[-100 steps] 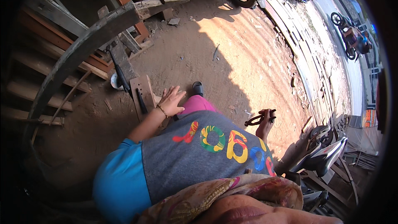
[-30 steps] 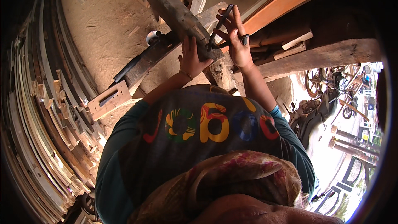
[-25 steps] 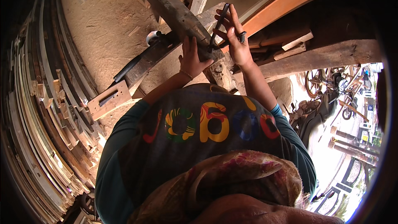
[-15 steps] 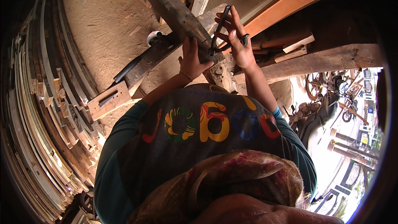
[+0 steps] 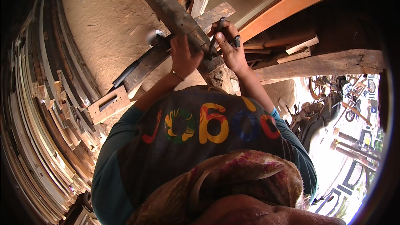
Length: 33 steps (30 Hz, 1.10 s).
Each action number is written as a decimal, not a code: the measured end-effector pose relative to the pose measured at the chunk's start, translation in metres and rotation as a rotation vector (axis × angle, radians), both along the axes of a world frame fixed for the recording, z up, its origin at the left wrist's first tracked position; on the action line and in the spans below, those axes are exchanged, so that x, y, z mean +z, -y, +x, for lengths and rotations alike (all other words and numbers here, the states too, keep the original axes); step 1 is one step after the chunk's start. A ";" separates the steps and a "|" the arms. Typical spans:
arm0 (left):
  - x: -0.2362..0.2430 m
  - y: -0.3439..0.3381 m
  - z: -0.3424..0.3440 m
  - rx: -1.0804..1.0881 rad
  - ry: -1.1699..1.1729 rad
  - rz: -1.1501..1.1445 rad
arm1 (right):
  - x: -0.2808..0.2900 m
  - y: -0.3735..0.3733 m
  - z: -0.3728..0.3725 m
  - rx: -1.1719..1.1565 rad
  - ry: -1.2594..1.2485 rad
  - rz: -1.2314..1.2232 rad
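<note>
Black pliers (image 5: 213, 46), held in the right hand (image 5: 231, 53), are at the near end of the beam (image 5: 164, 6). Left hand (image 5: 183, 59) at its left edge, grip unclear. Colourful letters (image 5: 203, 129) cross the shirt (image 5: 158, 158).

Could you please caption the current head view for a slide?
Right hand holds a dark two-handled tool at the end of a wooden beam, left hand alongside.

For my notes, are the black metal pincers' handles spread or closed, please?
Spread: the right hand holds the black metal pincers, handle ends apart.
</note>
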<state>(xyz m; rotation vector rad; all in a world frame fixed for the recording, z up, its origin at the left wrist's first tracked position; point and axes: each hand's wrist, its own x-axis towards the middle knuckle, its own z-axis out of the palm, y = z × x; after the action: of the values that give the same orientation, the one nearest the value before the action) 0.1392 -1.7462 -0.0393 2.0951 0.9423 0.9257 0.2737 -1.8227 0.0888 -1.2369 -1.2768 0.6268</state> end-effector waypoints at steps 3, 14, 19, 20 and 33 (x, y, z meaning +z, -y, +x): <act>0.017 -0.049 0.020 0.096 0.062 0.230 | -0.006 -0.014 0.000 -0.053 -0.154 0.053; 0.007 -0.125 0.069 -0.193 -0.478 0.513 | -0.009 -0.083 0.003 -0.197 -0.077 -0.220; 0.010 -0.119 0.071 -0.181 -0.493 0.482 | -0.031 -0.135 0.022 -0.253 0.059 -0.561; 0.012 -0.121 0.072 -0.165 -0.497 0.503 | -0.029 -0.144 0.022 -0.271 0.077 -0.658; 0.026 -0.127 0.072 -0.272 -0.568 0.328 | 0.069 -0.018 0.044 -0.115 -0.515 0.260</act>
<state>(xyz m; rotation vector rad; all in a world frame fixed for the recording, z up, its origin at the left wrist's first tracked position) 0.2108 -1.6191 -0.0133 2.7629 0.7720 0.3597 0.3182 -1.8045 0.1583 -0.8532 -0.8193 0.6223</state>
